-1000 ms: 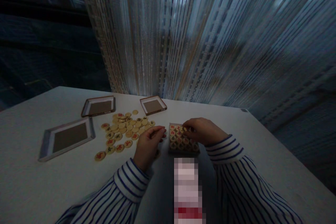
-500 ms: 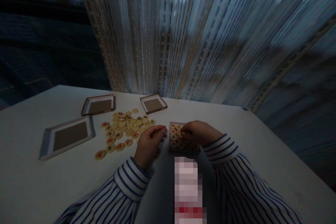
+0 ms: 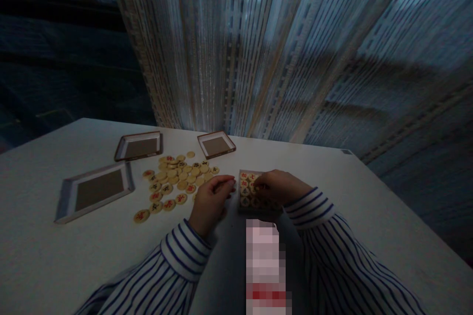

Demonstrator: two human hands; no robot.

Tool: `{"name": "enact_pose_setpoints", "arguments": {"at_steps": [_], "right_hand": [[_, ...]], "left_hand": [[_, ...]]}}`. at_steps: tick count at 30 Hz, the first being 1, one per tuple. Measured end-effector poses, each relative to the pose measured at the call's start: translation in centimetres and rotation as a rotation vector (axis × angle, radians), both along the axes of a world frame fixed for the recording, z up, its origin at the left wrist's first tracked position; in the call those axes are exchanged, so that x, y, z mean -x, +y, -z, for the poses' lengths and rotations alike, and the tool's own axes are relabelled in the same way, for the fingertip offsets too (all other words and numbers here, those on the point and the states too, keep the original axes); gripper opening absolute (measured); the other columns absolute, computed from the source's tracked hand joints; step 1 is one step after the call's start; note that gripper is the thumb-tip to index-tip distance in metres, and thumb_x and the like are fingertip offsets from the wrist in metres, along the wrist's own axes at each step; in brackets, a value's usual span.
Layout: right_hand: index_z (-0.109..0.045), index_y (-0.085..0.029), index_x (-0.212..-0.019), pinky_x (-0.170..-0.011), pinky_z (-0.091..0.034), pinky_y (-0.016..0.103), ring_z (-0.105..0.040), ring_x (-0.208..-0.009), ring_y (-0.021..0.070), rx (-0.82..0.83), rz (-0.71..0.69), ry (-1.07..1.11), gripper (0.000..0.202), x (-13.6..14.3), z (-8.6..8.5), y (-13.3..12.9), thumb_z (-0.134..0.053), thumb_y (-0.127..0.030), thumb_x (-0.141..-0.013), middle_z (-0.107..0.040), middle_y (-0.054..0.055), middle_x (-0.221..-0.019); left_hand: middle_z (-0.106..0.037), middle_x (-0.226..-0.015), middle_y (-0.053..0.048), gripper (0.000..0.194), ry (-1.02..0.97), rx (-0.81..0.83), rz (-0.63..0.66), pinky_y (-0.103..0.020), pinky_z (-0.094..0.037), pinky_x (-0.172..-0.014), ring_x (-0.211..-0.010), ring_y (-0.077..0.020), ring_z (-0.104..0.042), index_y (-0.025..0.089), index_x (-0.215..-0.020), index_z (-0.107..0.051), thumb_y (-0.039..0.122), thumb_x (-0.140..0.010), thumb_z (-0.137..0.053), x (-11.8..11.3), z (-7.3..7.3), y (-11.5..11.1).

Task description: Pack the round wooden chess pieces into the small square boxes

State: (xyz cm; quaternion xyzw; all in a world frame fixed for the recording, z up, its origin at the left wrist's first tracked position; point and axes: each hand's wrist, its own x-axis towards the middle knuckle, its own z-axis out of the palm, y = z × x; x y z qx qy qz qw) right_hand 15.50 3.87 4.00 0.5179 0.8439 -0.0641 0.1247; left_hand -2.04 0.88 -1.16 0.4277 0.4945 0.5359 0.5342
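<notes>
A small box (image 3: 241, 210) holds Chinese chess pieces (image 3: 244, 184) set in rows, faces up, with red and dark characters. My right hand (image 3: 279, 186) is over the box, its fingers closed down at a piece; the hand hides the box's right side. Just left of the box, my left hand (image 3: 211, 203) is held above the table with its fingers curled together. Whether anything is in them cannot be made out. Loose Chinese chess pieces (image 3: 172, 174) lie in a spread pile beyond and left of my left hand, some showing characters and others blank.
Three shallow trays or lids stand on the white table (image 3: 332, 236): a large one (image 3: 99, 189) at left, a brown-rimmed one (image 3: 142, 146) behind it, and a smaller one (image 3: 217, 146) at the back. A string curtain (image 3: 236, 59) hangs beyond the table's far edge.
My right fingertips have shifted slightly over the pieces in the box. My left hand and the loose pieces stay nearly the same.
</notes>
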Motion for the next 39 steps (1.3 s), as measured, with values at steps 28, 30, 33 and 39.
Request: {"name": "enact_pose_setpoints", "arguments": {"at_steps": [28,30,33,39], "right_hand": [[-0.067,-0.023,-0.092,-0.057,-0.035,0.026,-0.062,-0.076,0.02,0.043,0.024,-0.002,0.031,0.01,-0.06,0.04,-0.04,-0.024,-0.077,-0.068,0.007,-0.088],[-0.067,-0.023,-0.092,-0.056,-0.035,0.026,-0.061,-0.076,0.0201,0.04,0.019,0.001,0.031,0.03,-0.07,0.02,-0.04,-0.023,-0.077,-0.068,0.008,-0.087],[-0.067,-0.022,-0.092,-0.056,-0.035,0.025,-0.061,-0.075,0.0197,0.044,0.015,0.002,0.032,0.09,-0.14,-0.01,-0.039,-0.023,-0.077,-0.068,0.008,-0.087],[-0.067,-0.023,-0.093,-0.056,-0.035,0.024,-0.061,-0.075,0.0186,0.067,0.027,-0.008,0.031,0.25,-0.27,-0.07,-0.041,-0.023,-0.077,-0.068,0.007,-0.087]], "left_hand": [[-0.066,-0.064,-0.003,0.032,0.015,0.005,0.006,-0.025,-0.044,-0.055,-0.062,-0.0153,-0.059,0.014,-0.076,-0.065,0.038,-0.056,-0.068,-0.06,-0.09,0.02],[-0.066,-0.065,-0.003,0.03,0.024,-0.006,0.01,-0.025,-0.044,-0.057,-0.063,-0.0151,-0.059,0.014,-0.077,-0.065,0.037,-0.057,-0.067,-0.06,-0.04,0.0],[-0.066,-0.065,-0.003,0.03,0.032,-0.011,0.013,-0.025,-0.044,-0.058,-0.064,-0.0148,-0.059,0.014,-0.077,-0.065,0.037,-0.058,-0.067,-0.09,0.03,-0.06],[-0.066,-0.065,-0.003,0.03,0.02,-0.012,0.014,-0.026,-0.044,-0.059,-0.063,-0.015,-0.059,0.014,-0.077,-0.065,0.037,-0.058,-0.068,-0.12,0.07,0.04]]}}
